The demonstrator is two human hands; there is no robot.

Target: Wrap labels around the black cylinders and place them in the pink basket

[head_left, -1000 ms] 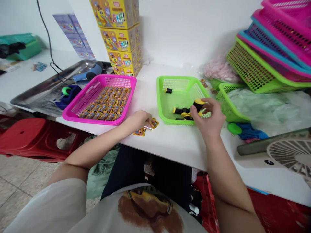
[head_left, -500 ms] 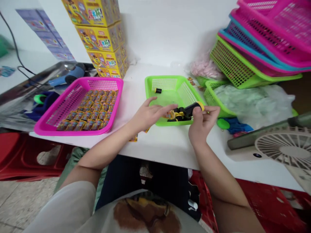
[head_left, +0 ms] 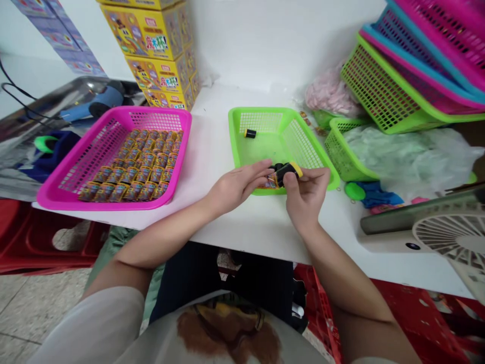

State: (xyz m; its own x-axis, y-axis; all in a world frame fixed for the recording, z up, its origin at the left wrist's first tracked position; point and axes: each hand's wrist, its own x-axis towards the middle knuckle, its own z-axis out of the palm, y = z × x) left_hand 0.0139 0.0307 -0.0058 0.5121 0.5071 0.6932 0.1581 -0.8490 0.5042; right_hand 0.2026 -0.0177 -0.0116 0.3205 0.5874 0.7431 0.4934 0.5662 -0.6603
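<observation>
Over the near end of the green basket [head_left: 329,177], my two hands meet around a small black cylinder with a yellow end [head_left: 285,174]. My right hand [head_left: 307,194] grips this cylinder between thumb and fingers. The fingers of my left hand [head_left: 237,186] pinch a small colourful printed label [head_left: 271,180] against or beside the cylinder's left end; exact contact is hidden. More black cylinders lie partly hidden under the hands, and one loose black cylinder [head_left: 250,133] rests at the basket's far left. On my left, a pink basket [head_left: 47,196] holds rows of printed-wrapped cylinders [head_left: 131,174].
Yellow printed boxes [head_left: 159,43] are stacked behind the pink basket. Coloured baskets [head_left: 390,86] pile up at the right, above a green basket holding pale plastic bags [head_left: 409,151]. A fan [head_left: 454,232] lies at the right edge. A blue tool [head_left: 94,103] sits far left.
The label and the black cylinder have come together as my hands closed in. My left fingers, spread before, are now closer together. The whole view has shifted slightly.
</observation>
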